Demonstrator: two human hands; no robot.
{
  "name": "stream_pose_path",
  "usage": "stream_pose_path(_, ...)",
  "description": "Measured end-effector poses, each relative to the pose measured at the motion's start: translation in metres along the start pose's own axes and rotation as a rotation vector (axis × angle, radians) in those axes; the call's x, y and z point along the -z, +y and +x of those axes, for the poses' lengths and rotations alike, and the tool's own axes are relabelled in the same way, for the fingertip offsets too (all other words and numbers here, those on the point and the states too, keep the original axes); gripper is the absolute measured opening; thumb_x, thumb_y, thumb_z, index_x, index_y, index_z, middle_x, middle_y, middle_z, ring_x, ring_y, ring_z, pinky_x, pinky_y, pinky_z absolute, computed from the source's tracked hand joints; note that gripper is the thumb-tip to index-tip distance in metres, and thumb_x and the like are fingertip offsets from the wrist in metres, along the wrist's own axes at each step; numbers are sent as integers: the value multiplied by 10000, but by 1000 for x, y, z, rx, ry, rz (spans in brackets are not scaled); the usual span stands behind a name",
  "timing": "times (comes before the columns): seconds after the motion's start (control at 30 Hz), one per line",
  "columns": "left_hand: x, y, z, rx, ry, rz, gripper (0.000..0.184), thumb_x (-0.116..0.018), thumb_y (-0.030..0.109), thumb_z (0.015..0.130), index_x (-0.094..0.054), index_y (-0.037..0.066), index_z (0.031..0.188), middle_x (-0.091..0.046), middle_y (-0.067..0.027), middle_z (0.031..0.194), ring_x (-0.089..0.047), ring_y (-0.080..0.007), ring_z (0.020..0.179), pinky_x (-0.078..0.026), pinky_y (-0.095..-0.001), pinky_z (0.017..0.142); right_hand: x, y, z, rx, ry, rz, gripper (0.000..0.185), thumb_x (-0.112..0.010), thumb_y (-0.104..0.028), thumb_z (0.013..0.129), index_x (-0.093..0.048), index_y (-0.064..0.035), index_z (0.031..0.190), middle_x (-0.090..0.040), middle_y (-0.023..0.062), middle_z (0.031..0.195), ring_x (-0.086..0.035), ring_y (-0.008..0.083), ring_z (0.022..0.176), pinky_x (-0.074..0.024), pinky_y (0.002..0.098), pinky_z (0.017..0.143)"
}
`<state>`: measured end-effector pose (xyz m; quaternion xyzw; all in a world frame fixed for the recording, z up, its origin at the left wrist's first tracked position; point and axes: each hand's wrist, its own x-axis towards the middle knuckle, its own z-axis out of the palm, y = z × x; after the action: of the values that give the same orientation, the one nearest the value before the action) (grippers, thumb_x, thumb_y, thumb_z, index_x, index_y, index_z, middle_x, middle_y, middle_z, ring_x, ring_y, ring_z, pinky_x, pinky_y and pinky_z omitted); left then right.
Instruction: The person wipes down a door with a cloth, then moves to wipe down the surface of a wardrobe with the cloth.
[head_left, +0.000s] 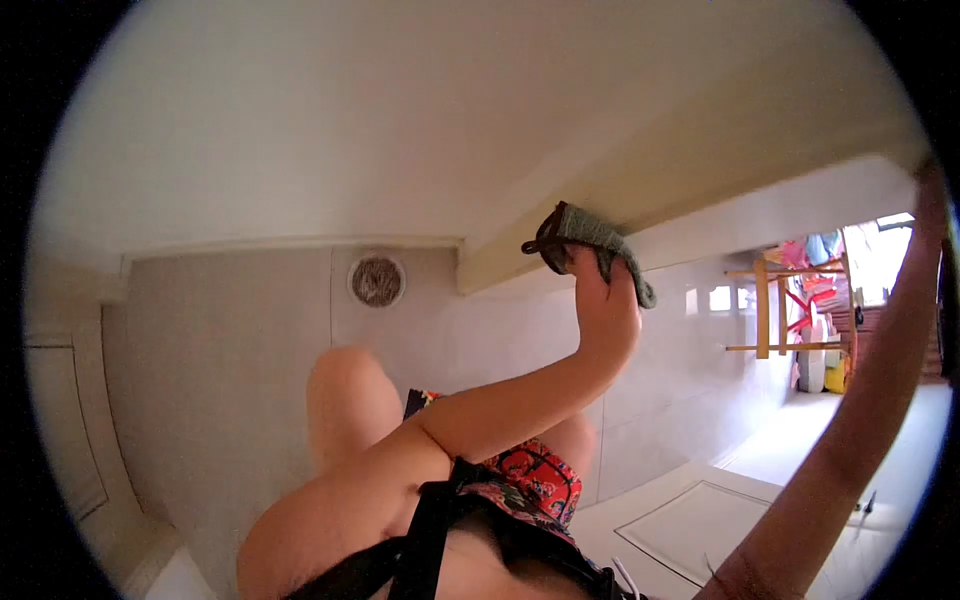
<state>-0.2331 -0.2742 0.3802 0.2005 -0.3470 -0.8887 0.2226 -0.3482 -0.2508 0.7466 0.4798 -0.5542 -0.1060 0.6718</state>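
A grey-green cloth (600,240) with a dark edge and loop is in my left hand (598,280), its fingers bent round it. The cloth lies against the lower edge of a large pale panel (620,190), near the middle of the view. My right arm reaches up along the right side. At its end, my right hand (931,185) is dark and partly cut off near the panel's far end, so its fingers cannot be made out.
Below are grey floor tiles (220,370) with a round drain (377,281), and my bare knees. A wooden chair (763,310) and colourful items stand at the right. A white panelled door (690,525) is at lower right, another panelled surface (65,430) at far left.
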Motion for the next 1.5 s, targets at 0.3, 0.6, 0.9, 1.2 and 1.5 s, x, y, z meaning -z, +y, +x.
stream_pose_path(0.3,-84,135,-13,-1029,-343,602,263,-516,-30,702,-564,-48,959,-546,-263,1055,-521,-423,967,-444,-455,829,13,-5,16,-135,171,-93,277,-430,-187,899,-595,-77,1092,-513,126,1237,-365,293,1242,-277,420,1030)
stream_pose_path(0.6,-182,287,15,-1869,-588,693,161,-565,88,730,-567,26,879,-583,-187,951,-559,-364,877,-445,-477,718,35,42,-25,-264,41,-18,317,-390,-200,930,-567,-45,1142,-560,124,1185,-457,234,1164,-329,353,997)
stream_pose_path(0.9,-41,126,51,-1626,-570,1129,135,-607,115,653,-596,116,788,-563,-82,750,-556,-293,701,-481,-413,568,100,-128,-199,-1467,-101,1155,358,-458,-242,923,-554,30,1136,-601,159,1092,-584,243,1008,-460,347,877)
stream_pose_path(1.2,124,-8,49,-353,-565,1547,169,-527,33,678,-614,33,822,-602,-185,825,-599,-319,759,-481,-405,639,146,-316,-280,-2293,-74,1397,195,-468,-90,908,-586,15,1023,-633,117,903,-607,179,803,-501,305,759)
stream_pose_path(1.5,94,54,14,560,-643,-231,281,-498,165,838,-574,39,1077,-611,-113,1045,-581,-266,971,-449,-431,880,160,-332,-285,-2320,-81,1486,241,-494,-142,900,-562,2,1081,-623,110,968,-592,182,886,-479,309,785)
